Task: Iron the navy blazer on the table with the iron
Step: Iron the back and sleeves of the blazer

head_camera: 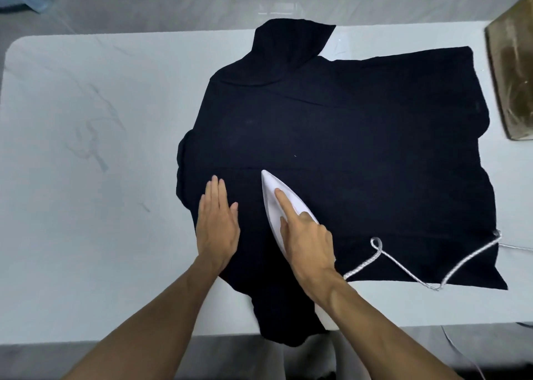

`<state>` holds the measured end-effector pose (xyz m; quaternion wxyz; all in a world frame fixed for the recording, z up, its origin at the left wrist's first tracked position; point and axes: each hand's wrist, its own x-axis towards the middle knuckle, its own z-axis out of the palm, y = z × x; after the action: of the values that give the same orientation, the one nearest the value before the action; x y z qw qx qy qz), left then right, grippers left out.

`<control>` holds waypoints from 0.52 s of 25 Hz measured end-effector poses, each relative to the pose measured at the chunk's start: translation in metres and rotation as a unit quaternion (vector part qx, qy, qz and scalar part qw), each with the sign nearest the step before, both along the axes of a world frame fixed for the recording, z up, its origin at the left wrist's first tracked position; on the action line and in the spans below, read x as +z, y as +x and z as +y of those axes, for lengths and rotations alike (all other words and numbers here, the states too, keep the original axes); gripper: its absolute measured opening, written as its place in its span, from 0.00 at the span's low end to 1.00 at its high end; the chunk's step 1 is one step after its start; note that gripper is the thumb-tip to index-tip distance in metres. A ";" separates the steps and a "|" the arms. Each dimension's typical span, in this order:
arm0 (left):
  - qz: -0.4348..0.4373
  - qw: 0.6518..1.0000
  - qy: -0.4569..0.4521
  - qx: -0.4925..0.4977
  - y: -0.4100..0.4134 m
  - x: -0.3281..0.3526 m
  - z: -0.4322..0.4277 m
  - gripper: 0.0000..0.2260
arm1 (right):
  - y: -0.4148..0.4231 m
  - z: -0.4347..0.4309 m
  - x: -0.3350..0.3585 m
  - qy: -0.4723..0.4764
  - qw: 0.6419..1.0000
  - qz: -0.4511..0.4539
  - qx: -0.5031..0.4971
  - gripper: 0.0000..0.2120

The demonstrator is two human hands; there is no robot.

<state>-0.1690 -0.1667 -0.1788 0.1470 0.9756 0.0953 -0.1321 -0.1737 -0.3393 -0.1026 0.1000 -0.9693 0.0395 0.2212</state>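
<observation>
The navy blazer (331, 148) lies spread flat on the white table (86, 120), and one part of it hangs over the near edge. The iron (272, 206) stands with its sole on the near-left part of the blazer, its pointed nose directed away from the person. The right hand (308, 241) grasps the iron from above. Its forefinger (285, 202) is stretched along the top toward the nose, and the other fingers are bent around the handle, which is mostly hidden under the hand. The left hand (217, 223) lies flat on the blazer cloth, just beside the iron and nearer to the blazer's left border, not touching the iron. Its fingers are straight and close together, relaxed, holding nothing. A silver braided cord (467, 260) makes a loop over the near-right part of the blazer and leaves across its right border. Beyond the right border of the blazer a brown flat object (513, 76) rests on the table; what it is I cannot tell.
</observation>
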 end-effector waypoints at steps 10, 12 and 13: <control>0.003 0.999 0.049 0.000 0.003 0.001 -0.010 0.28 | -0.021 -0.042 0.010 0.060 0.998 0.005 -0.015 0.28; -0.028 0.999 0.029 -0.009 0.004 0.003 -0.031 0.27 | -0.016 -0.042 0.007 0.045 0.999 0.001 0.008 0.30; -0.027 0.999 0.016 -0.023 0.004 0.002 -0.045 0.27 | -0.017 -0.047 0.005 0.039 0.999 0.002 0.000 0.31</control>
<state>-0.1652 -0.2115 -0.1763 0.1313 0.9829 0.0713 -0.1075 -0.1908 -0.3864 -0.0973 0.1378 -0.9642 0.0315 0.2243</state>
